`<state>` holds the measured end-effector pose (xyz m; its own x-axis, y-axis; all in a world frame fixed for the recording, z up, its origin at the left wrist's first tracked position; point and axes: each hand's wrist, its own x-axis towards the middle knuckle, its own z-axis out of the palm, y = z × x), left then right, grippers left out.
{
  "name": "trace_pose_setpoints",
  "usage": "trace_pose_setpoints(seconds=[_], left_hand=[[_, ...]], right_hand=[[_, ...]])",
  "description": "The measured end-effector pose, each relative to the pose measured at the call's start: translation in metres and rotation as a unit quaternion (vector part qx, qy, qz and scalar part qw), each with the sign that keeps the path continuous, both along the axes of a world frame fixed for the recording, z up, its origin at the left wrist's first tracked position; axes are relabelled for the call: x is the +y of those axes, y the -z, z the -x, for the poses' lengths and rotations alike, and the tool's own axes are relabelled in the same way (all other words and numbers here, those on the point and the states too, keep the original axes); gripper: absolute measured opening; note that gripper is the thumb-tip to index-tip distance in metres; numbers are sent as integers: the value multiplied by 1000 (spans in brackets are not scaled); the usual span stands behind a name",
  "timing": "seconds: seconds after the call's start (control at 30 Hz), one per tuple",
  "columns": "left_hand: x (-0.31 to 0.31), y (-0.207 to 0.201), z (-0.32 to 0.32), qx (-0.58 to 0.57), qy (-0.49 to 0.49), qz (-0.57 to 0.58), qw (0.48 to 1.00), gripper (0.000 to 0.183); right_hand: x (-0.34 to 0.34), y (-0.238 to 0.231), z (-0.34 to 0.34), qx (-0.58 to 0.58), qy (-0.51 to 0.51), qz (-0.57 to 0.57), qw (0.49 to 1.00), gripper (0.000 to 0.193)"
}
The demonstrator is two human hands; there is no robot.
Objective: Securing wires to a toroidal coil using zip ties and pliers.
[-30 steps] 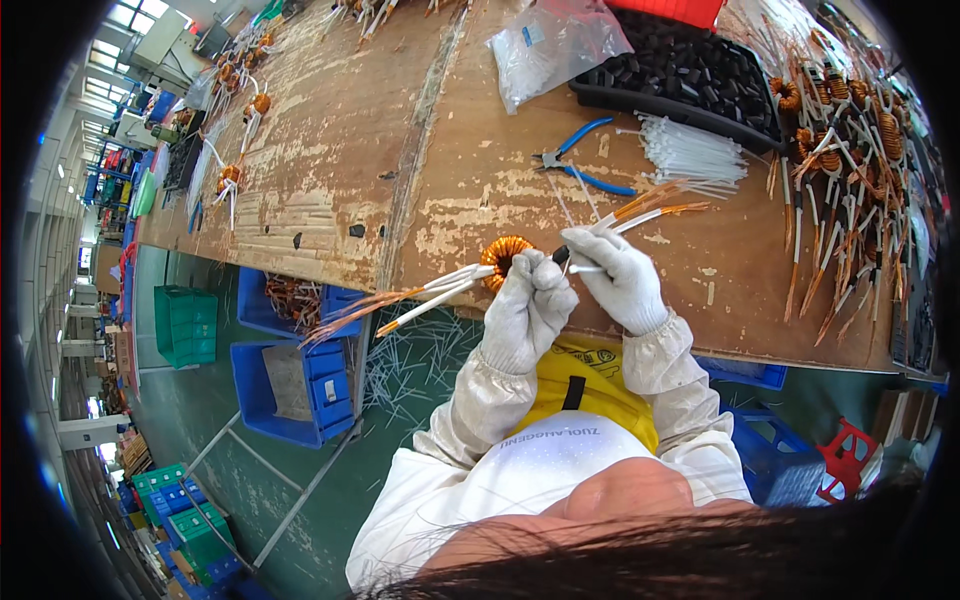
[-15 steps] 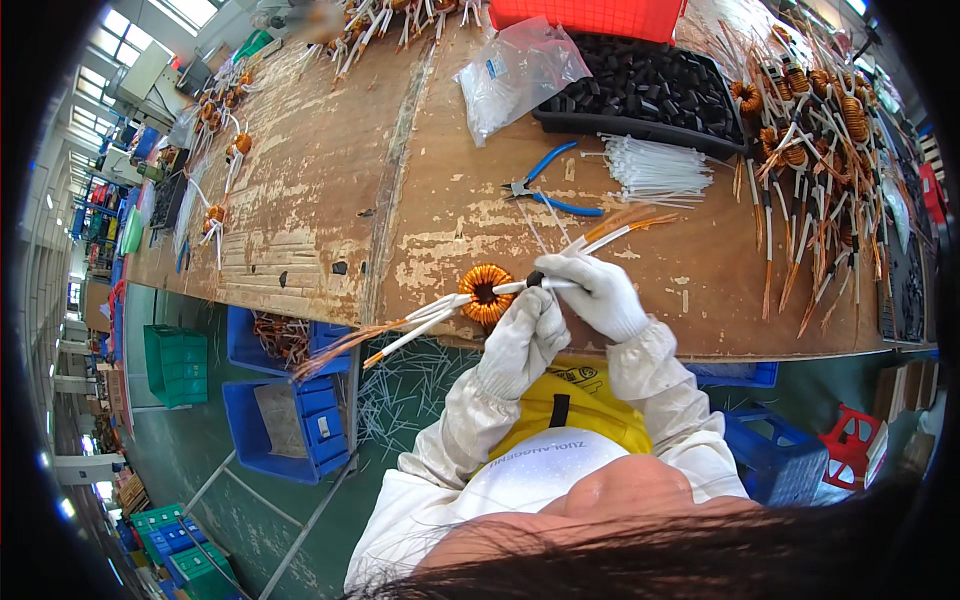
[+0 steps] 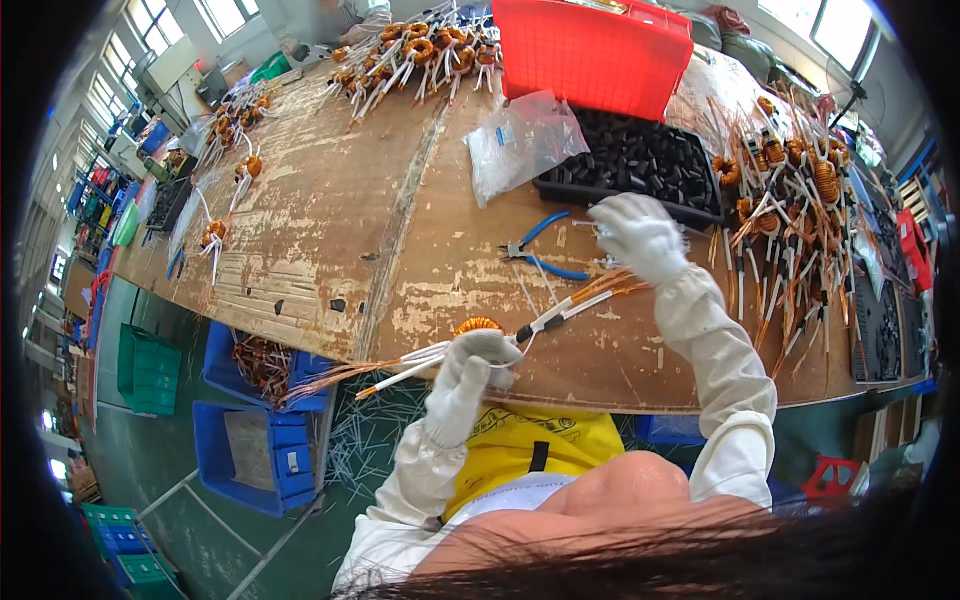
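Observation:
My gloved left hand [image 3: 474,372] is closed around a copper-wound ring coil [image 3: 479,326] at the table's front edge. White-sleeved leads with bare copper ends stick out of the coil to both sides; on the right-hand leads sit black sleeves [image 3: 548,323]. A thin white cable tie [image 3: 529,350] curves loose beside the fingers. My gloved right hand [image 3: 643,238] is stretched over the pile of white cable ties in front of the black tray, hiding most of the pile. Motion smears its fingers. Blue-handled cutters [image 3: 540,262] lie just left of it.
Behind my right hand stands the black tray [image 3: 708,216] of short black sleeves, with a red basket [image 3: 595,60] beyond it. A clear bag [image 3: 520,150] lies left of the tray. Finished-looking coils are heaped at right [image 3: 790,200] and far back [image 3: 415,55]. Blue bins [image 3: 250,455] stand below left.
My right hand has left the coil's leads and moved right and away to the cable ties. My left hand keeps the coil, slightly lower and left. The whole view has shifted.

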<state>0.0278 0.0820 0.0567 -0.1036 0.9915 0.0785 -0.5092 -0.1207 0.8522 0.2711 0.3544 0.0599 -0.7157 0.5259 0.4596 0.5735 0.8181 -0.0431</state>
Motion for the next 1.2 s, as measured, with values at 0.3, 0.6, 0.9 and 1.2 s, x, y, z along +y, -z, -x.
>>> trace_pose_setpoints(seconds=[0.3,0.6,0.9,1.2], left_hand=[[13,18,39,740,-100,-86,660,69],[17,14,28,804,-78,-82,584,101],[19,13,22,803,-112,-97,578,94],[21,12,36,791,-75,-158,587,83]], right_hand=[[24,7,74,-224,-129,68,964,105],[37,2,101,-281,-157,76,944,60],[7,-1,105,-284,-110,83,949,33],[15,-32,89,-107,-189,-90,972,34]])
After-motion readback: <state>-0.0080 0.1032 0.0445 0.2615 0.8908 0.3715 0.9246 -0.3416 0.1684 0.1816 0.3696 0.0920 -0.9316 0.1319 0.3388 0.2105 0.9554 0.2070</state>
